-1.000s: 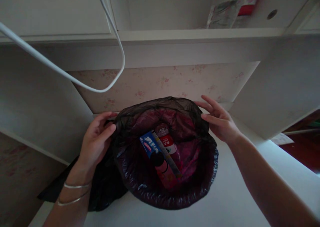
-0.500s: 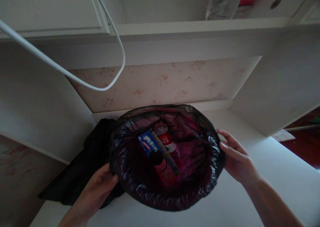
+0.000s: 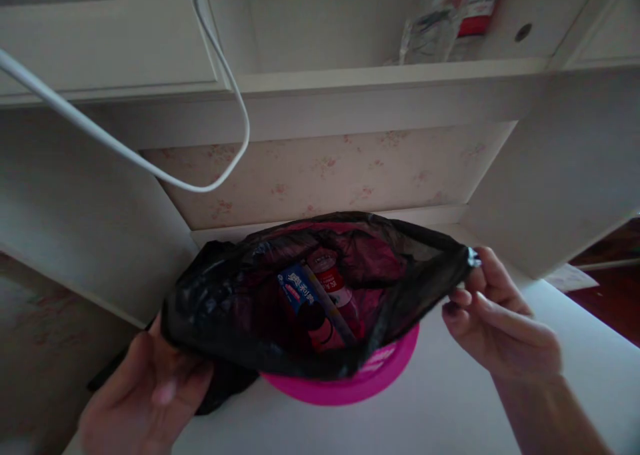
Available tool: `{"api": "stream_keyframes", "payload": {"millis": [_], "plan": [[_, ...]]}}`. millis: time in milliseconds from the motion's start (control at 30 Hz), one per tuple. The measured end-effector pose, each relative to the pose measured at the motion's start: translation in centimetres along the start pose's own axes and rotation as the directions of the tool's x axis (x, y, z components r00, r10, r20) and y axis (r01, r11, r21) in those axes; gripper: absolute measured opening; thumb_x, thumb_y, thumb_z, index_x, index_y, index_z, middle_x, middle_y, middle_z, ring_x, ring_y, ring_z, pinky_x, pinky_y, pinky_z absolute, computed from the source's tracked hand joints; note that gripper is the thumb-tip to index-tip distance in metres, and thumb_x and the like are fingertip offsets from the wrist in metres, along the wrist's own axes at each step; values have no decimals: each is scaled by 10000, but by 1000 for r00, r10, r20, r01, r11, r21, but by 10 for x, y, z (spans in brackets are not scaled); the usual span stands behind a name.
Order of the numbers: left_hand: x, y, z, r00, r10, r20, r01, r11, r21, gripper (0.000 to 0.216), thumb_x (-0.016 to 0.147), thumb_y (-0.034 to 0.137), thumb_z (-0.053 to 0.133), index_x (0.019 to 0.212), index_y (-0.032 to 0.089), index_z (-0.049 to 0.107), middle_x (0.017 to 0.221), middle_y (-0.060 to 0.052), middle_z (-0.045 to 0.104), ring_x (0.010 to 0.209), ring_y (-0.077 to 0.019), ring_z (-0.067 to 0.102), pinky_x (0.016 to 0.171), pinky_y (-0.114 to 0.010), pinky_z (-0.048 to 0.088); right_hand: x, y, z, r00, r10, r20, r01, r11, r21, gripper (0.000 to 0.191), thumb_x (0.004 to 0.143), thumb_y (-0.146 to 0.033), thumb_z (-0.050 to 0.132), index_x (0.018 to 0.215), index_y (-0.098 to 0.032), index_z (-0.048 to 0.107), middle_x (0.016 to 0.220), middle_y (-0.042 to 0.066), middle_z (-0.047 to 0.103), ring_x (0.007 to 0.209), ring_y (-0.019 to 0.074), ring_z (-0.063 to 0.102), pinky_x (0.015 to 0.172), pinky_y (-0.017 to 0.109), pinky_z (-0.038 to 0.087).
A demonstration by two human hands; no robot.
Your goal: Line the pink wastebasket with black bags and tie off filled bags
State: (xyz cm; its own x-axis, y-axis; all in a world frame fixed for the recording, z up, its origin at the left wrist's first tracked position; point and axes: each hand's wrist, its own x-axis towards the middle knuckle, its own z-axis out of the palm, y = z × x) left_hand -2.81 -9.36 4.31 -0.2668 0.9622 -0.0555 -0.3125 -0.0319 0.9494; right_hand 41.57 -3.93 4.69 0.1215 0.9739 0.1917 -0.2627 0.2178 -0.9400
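A thin, glossy black bag [image 3: 220, 325], see-through in places, lines a pink bin [image 3: 345, 393] on the white worktop [image 3: 450, 408], its mouth stretched above the rim. The right hand [image 3: 503, 328] pinches one end; the left hand [image 3: 147, 391] touches the other, its grip unclear.

Directions are referring to the centre of view. A white cable [image 3: 200, 189] is running in from ten o'clock, looping and rising towards eleven. A cabinet door [image 3: 100, 51] is occupying ten. At twelve, an open shelf compartment [image 3: 325, 25] is showing pale inner walls; at one, it is holding a clear-wrapped package [image 3: 427, 38], with a red-labelled container [image 3: 477, 21] standing just beside it. Floral wallpaper [image 3: 327, 168] is covering the wall below. A grey-white side panel [image 3: 565, 168] is standing at three. Between three and four, a paper sheet [image 3: 570, 277] is lying near a reddish floor [image 3: 620, 315].
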Motion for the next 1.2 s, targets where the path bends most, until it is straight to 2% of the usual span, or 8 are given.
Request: {"api": "stream_keyframes", "payload": {"millis": [67,167,267,333,500,667,1000,1200], "plan": [[4,8,16,995,68,-77,-81,980,-182,347,928,608,577,1211,488,738,901,5,774,520,-150,539,417,-278,542,5,-4,9,999,-23,22,23,1000,10,654,773,-405,800,1374,-570,603,1496,-28,621,922,225,751,672,353,616],[12,17,38,984,152,-89,-174,921,-347,299,859,396,765,1157,383,743,895,18,712,634,-132,541,543,-228,574,16,-5,16,998,-59,6,59,998,-15,616,786,-371,808,1355,-527,630,1450,-27,653,929,220,745,770,375,627],[25,12,43,965,257,-53,-261,926,-272,395,738,284,891,1089,340,718,769,64,637,655,-120,537,632,-224,574,31,0,15,988,-123,-94,116,990,-77,404,820,-352,802,1200,-453,710,1254,-3,738,941,237,730,866,434,621],[32,2,39,953,283,-107,-298,939,-172,518,683,242,934,1119,383,693,918,81,715,801,-134,629,724,-227,583,37,5,14,988,-118,-101,109,990,-92,406,794,-380,837,1175,-436,710,1254,4,738,1099,271,706,964,471,600],[31,-31,31,996,66,62,-69,996,53,711,579,464,981,1227,347,712,1356,-38,714,1345,-361,584,1067,-443,550,28,14,26,988,106,113,-95,990,-102,618,732,-537,873,1303,-401,681,1497,44,629,1431,353,528,1206,543,427],[25,-42,43,977,-73,198,54,993,103,677,593,544,955,1200,314,763,1348,-71,734,1384,-413,566,1147,-514,490,28,25,38,966,213,149,-188,968,-166,558,834,-515,809,1345,-345,661,1481,54,648,1491,332,467,1282,539,310],[90,-37,79,943,32,332,-30,999,-10,676,679,396,956,1275,222,689,1437,-127,669,1442,-369,518,1261,-511,331,90,37,38,968,166,190,-142,981,-130,495,805,-470,852,1241,-278,718,1399,63,708,1404,326,571,1228,508,419],[128,-10,104,924,159,349,-199,977,83,657,642,260,972,1243,198,714,1354,-120,722,1372,-351,588,1217,-476,397,150,23,36,985,84,149,-43,965,-259,448,600,-394,970,994,-267,797,1154,43,810,1264,362,664,1214,577,419]]}}
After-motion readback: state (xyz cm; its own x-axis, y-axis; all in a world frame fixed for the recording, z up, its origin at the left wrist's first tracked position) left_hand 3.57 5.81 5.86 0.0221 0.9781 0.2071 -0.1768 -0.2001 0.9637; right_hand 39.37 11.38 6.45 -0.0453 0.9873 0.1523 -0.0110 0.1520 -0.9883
